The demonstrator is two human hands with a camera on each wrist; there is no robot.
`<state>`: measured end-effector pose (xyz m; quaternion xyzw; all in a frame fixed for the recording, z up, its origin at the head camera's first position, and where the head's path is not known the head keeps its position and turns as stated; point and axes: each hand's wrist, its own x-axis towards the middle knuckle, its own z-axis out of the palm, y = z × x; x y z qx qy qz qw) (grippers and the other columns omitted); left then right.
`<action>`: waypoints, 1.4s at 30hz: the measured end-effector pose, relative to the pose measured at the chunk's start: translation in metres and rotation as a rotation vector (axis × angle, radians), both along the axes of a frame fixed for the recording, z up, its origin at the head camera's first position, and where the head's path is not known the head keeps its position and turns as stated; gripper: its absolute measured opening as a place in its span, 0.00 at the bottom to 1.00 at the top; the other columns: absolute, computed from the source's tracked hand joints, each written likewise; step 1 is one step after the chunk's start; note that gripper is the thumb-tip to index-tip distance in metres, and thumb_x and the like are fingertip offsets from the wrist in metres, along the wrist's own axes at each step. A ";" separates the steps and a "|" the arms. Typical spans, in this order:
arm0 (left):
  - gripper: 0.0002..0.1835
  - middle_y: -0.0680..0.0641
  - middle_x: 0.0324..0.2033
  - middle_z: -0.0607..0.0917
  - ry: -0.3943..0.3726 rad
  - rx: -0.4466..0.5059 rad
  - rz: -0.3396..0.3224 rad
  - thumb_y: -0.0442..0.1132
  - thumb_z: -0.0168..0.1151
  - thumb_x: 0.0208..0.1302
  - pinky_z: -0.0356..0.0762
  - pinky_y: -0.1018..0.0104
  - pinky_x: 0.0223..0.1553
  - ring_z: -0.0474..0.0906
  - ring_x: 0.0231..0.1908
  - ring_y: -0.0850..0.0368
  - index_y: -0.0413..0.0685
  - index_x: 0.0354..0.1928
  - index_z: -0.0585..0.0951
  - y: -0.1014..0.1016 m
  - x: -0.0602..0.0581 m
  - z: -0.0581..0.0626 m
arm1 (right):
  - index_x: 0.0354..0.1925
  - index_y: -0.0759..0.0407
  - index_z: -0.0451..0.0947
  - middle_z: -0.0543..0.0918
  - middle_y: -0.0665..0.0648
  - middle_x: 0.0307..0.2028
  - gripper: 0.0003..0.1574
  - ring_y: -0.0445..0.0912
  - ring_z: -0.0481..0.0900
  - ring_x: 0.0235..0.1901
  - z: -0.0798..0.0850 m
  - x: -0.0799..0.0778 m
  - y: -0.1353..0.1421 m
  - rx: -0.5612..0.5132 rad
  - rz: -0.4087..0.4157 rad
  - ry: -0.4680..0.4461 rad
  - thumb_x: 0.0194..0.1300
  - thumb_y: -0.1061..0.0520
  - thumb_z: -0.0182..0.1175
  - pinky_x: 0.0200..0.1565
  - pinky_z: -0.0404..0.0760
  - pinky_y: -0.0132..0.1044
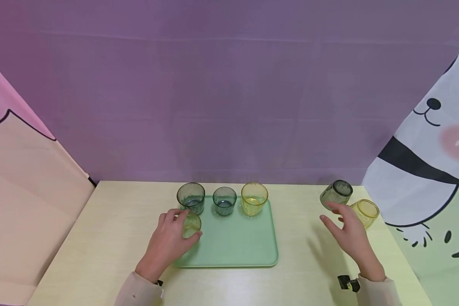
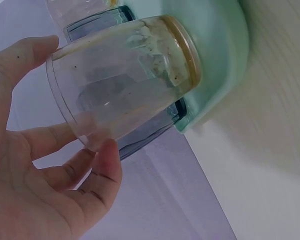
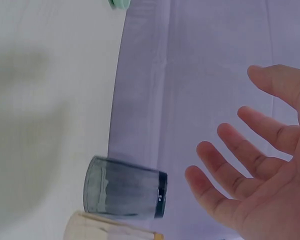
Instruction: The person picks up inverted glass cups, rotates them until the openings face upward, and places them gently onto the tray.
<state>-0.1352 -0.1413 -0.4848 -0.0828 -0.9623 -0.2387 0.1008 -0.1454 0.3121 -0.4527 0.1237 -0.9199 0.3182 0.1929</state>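
Note:
My left hand pinches a clear yellowish glass cup near its rim, thumb on one side and fingers on the other. This cup is upright over the left part of the green tray; whether its base touches the tray I cannot tell. Along the tray's far side stand a large blue-grey cup, a smaller blue-grey cup and a yellow cup, all mouth up. My right hand, fingers spread and holding nothing, hovers by an upside-down dark grey cup and an upside-down yellow cup.
The pale wooden table carries the tray and the cups. Behind it hangs a purple cloth. A printed panda cloth borders the right side, and a pink and cream cloth the left.

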 end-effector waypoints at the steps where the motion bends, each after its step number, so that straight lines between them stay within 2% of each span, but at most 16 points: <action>1: 0.38 0.35 0.56 0.74 -0.004 0.001 0.002 0.54 0.72 0.56 0.81 0.48 0.39 0.69 0.54 0.35 0.34 0.62 0.77 0.000 0.000 0.000 | 0.58 0.69 0.76 0.79 0.67 0.51 0.25 0.62 0.79 0.48 0.001 0.000 0.002 -0.001 -0.007 -0.006 0.63 0.65 0.68 0.43 0.78 0.49; 6: 0.40 0.35 0.57 0.74 -0.022 0.010 0.007 0.56 0.73 0.56 0.82 0.47 0.40 0.69 0.56 0.35 0.35 0.63 0.76 -0.001 0.000 -0.001 | 0.57 0.69 0.76 0.79 0.68 0.48 0.26 0.62 0.78 0.46 0.003 -0.004 0.011 0.041 -0.034 0.012 0.62 0.65 0.68 0.41 0.76 0.46; 11: 0.41 0.35 0.58 0.74 -0.021 0.005 0.011 0.57 0.73 0.56 0.81 0.46 0.42 0.69 0.56 0.35 0.35 0.64 0.75 -0.002 0.001 0.000 | 0.55 0.73 0.75 0.78 0.73 0.46 0.27 0.67 0.74 0.47 -0.001 -0.012 0.017 0.131 -0.041 0.065 0.58 0.67 0.70 0.44 0.73 0.61; 17: 0.39 0.36 0.57 0.75 0.041 -0.003 -0.002 0.57 0.73 0.56 0.81 0.45 0.44 0.70 0.56 0.35 0.36 0.62 0.77 -0.003 0.005 0.003 | 0.51 0.74 0.76 0.77 0.78 0.43 0.27 0.75 0.73 0.43 -0.006 -0.019 0.031 0.283 -0.127 0.130 0.54 0.65 0.72 0.41 0.71 0.68; 19: 0.37 0.37 0.56 0.76 0.070 -0.001 -0.007 0.56 0.74 0.56 0.81 0.45 0.44 0.71 0.56 0.35 0.38 0.61 0.78 -0.004 0.007 0.006 | 0.51 0.73 0.76 0.76 0.78 0.45 0.26 0.77 0.72 0.43 -0.003 -0.020 0.036 0.319 -0.175 0.093 0.56 0.63 0.71 0.39 0.71 0.70; 24: 0.33 0.40 0.55 0.77 0.123 0.026 -0.029 0.54 0.75 0.56 0.81 0.45 0.45 0.71 0.57 0.37 0.41 0.59 0.80 -0.003 0.011 0.013 | 0.56 0.73 0.73 0.70 0.80 0.52 0.27 0.80 0.67 0.47 -0.001 -0.025 0.050 0.372 -0.292 -0.086 0.64 0.57 0.64 0.36 0.68 0.76; 27: 0.31 0.42 0.55 0.78 0.147 0.042 -0.038 0.53 0.75 0.56 0.81 0.46 0.45 0.72 0.57 0.39 0.43 0.57 0.81 -0.002 0.014 0.017 | 0.57 0.74 0.70 0.67 0.83 0.53 0.28 0.81 0.64 0.49 -0.002 -0.029 0.058 0.374 -0.322 -0.147 0.65 0.56 0.61 0.37 0.67 0.76; 35: 0.29 0.45 0.54 0.78 0.187 0.067 -0.068 0.52 0.76 0.56 0.81 0.49 0.45 0.73 0.56 0.43 0.45 0.56 0.81 -0.001 0.018 0.022 | 0.59 0.77 0.63 0.61 0.88 0.54 0.34 0.86 0.61 0.49 -0.006 -0.037 0.076 0.352 -0.340 -0.247 0.66 0.54 0.62 0.37 0.66 0.78; 42: 0.29 0.45 0.54 0.79 0.183 0.088 -0.082 0.51 0.76 0.56 0.80 0.49 0.48 0.75 0.55 0.43 0.45 0.57 0.81 0.000 0.018 0.022 | 0.60 0.80 0.60 0.60 0.89 0.53 0.34 0.86 0.61 0.48 -0.006 -0.038 0.084 0.306 -0.293 -0.285 0.68 0.58 0.59 0.41 0.67 0.75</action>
